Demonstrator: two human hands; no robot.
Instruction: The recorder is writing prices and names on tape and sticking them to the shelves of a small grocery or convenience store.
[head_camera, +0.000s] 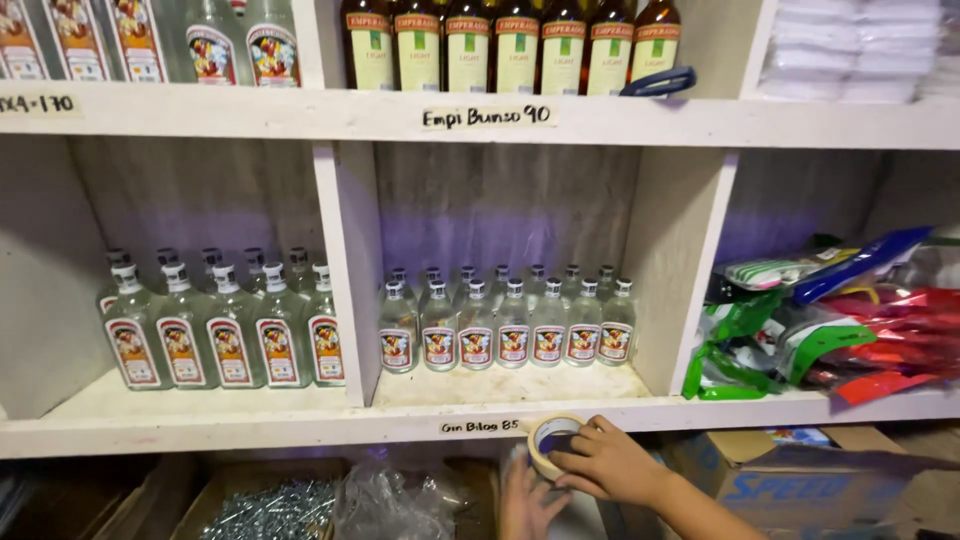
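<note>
Low in the frame, right of centre, the right hand (607, 464) curls its fingers around a roll of pale masking tape (549, 445), pinching it by the rim and holding it up against the front edge of the white shelf (300, 425). Just below and to the left, the left hand (527, 503) is blurred; its fingers look loosely spread under the roll, but whether it touches the tape cannot be told.

Directly above the tape, in the middle compartment, two rows of small clear bottles (505, 325) with red and white labels stand upright. In the compartment at left, taller clear bottles (225, 330) of the same sort stand in rows. At right, bright red, green and blue packets (830, 330) lie heaped. Along the top of the frame, brown bottles (495, 45) with pale labels stand in line, with stacked white packs (860, 50) at upper right.

Below the shelf, at lower left, a box holds loose screws (270, 510), beside crumpled clear plastic (390, 505). A cardboard box (800, 485) sits at lower right.
</note>
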